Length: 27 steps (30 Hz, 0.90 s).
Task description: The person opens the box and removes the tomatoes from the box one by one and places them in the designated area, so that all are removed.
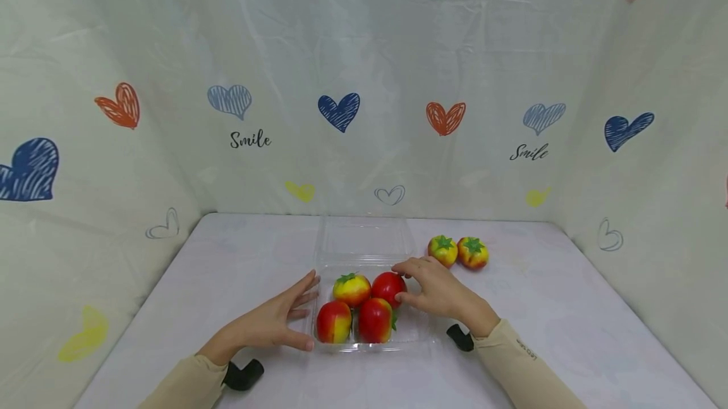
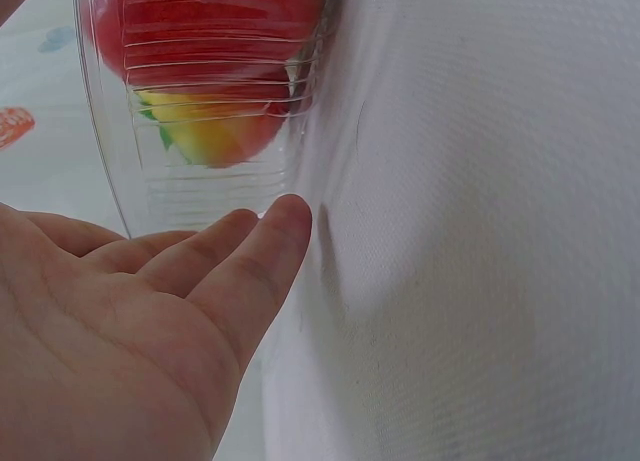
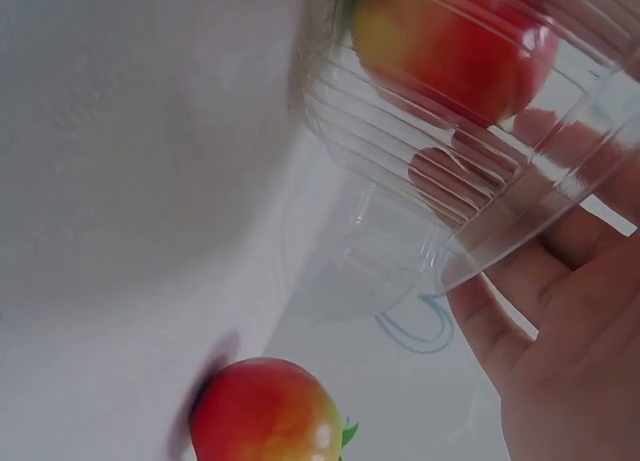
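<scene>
- Right hand (image 1: 435, 289): grip curled over the rear right corner of the clear plastic box (image 1: 418, 333), fingertips on the red fruit (image 1: 388, 287) at back right; seen through the ribbed wall in the right wrist view, fingers (image 3: 560, 146) wrapped round the box rim.
- Left hand (image 1: 273, 320): no grip; fingers straight and spread, palm side laid against the left wall of the box; in the left wrist view, fingertips (image 2: 285, 221) touching the ribbed wall at its foot.
- Clear plastic box: low on the middle of the white surface (image 1: 227, 270), between the two hands; hinged lid (image 1: 364, 241) lying open and flat behind it.
- Contents of box: four toy fruits packed close, two by two. Back left, yellow-and-red fruit (image 1: 352, 289) with green leaf cap uppermost. Back right, the red fruit under the right fingertips. Front left, half red, half yellow fruit (image 1: 333, 322). Front right, red fruit with green leaf at its side (image 1: 375, 320).
- Loose fruits (image 1: 457, 251): two, yellow-red with green caps up, side by side and touching, on the surface behind and to the right of the box, just beyond the right hand.
- Sleeves: beige, both forearms; black strap at each wrist.
- Backdrop (image 1: 364, 80): pale cloth on three sides, printed with hearts and the word "Smile".
</scene>
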Motion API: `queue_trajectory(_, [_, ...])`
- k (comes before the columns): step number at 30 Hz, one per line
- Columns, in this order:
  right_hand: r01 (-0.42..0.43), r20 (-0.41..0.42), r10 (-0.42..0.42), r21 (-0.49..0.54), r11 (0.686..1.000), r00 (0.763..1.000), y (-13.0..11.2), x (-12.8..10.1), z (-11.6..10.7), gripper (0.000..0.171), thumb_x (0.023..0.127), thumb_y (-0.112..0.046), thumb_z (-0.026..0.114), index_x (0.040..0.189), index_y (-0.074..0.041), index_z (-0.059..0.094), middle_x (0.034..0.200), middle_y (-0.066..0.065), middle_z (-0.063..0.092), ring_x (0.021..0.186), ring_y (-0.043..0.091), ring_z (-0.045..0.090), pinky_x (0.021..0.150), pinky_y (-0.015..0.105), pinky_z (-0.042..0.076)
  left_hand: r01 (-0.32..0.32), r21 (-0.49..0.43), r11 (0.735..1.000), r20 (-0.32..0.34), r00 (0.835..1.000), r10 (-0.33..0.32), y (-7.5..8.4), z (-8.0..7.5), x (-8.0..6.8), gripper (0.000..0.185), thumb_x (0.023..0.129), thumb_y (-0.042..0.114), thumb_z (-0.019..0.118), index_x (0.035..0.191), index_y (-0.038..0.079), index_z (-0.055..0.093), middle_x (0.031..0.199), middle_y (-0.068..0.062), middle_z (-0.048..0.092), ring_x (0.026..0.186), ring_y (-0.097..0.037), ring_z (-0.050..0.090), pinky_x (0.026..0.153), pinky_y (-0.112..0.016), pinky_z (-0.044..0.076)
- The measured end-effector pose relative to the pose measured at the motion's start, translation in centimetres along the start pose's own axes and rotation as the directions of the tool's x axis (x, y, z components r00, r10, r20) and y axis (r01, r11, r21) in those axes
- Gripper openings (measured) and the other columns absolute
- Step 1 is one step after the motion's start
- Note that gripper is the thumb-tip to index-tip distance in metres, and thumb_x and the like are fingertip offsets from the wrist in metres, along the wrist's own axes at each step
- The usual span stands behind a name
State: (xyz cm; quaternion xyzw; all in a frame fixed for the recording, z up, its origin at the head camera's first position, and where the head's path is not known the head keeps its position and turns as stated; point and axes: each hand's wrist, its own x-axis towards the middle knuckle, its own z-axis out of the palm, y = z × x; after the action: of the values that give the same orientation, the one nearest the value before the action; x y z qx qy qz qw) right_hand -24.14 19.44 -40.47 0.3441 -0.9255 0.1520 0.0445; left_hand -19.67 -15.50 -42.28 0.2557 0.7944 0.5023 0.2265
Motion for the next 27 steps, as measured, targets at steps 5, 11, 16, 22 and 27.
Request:
queue_trajectory(5, [0.000, 0.017, 0.000, -0.013, 1.000, 1.000, -0.08, -0.02, -0.14, 0.046, 0.081, -0.037, 0.074, 0.122, -0.018, 0.062, 0.111, -0.008, 0.061, 0.100, 0.011, 0.053, 0.089, 0.035, 0.047, 0.000, 0.006, 1.000, 0.000, 1.000, 0.000, 0.05, 0.02, -0.02, 0.113, 0.078, 0.026, 0.080, 0.153, 0.008, -0.003, 0.159, -0.017, 0.009, 0.139, -0.036, 0.030, 0.106, -0.045, 0.037])
queue_trajectory(11, [-0.028, 0.039, 0.028, 0.012, 1.000, 0.999, -0.16, -0.04, -0.18, 0.045, 0.079, -0.036, 0.075, 0.118, -0.020, 0.061, 0.113, -0.008, 0.060, 0.102, 0.011, 0.051, 0.089, 0.036, 0.047, 0.010, 0.010, 1.000, -0.007, 1.000, -0.010, 0.06, 0.09, -0.03, 0.114, 0.078, 0.028, 0.080, 0.154, 0.009, -0.003, 0.159, -0.017, 0.009, 0.138, -0.036, 0.031, 0.105, -0.044, 0.038])
queue_trajectory(16, [-0.084, 0.071, 0.080, 0.054, 0.995, 0.994, -0.31, -0.10, -0.15, 0.048, 0.076, -0.035, 0.078, 0.118, -0.022, 0.060, 0.108, -0.012, 0.061, 0.107, 0.012, 0.048, 0.091, 0.037, 0.048, 0.014, 0.011, 1.000, -0.011, 1.000, -0.014, 0.06, 0.15, -0.06, 0.114, 0.077, 0.028, 0.080, 0.154, 0.009, -0.002, 0.159, -0.017, 0.010, 0.137, -0.037, 0.032, 0.105, -0.044, 0.038])
queue_trajectory(22, [-0.060, 0.074, 0.056, 0.052, 0.997, 0.996, -0.36, -0.09, -0.20, 0.060, 0.076, -0.033, 0.078, 0.129, -0.015, 0.057, 0.117, -0.007, 0.061, 0.111, 0.014, 0.050, 0.099, 0.041, 0.044, 0.022, 0.013, 1.000, -0.014, 1.000, -0.022, 0.00, 0.21, -0.05, 0.115, 0.077, 0.030, 0.081, 0.154, 0.009, -0.002, 0.159, -0.017, 0.010, 0.137, -0.037, 0.033, 0.104, -0.045, 0.038])
queue_trajectory(27, [-0.047, 0.074, 0.045, 0.013, 0.999, 0.996, -0.30, -0.07, -0.07, 0.055, 0.076, -0.035, 0.077, 0.125, -0.017, 0.060, 0.121, -0.005, 0.058, 0.114, 0.015, 0.048, 0.098, 0.040, 0.046, 0.017, 0.013, 1.000, -0.012, 1.000, -0.017, -0.06, 0.17, -0.01, 0.115, 0.077, 0.029, 0.081, 0.154, 0.009, -0.002, 0.159, -0.017, 0.010, 0.138, -0.037, 0.032, 0.105, -0.045, 0.038])
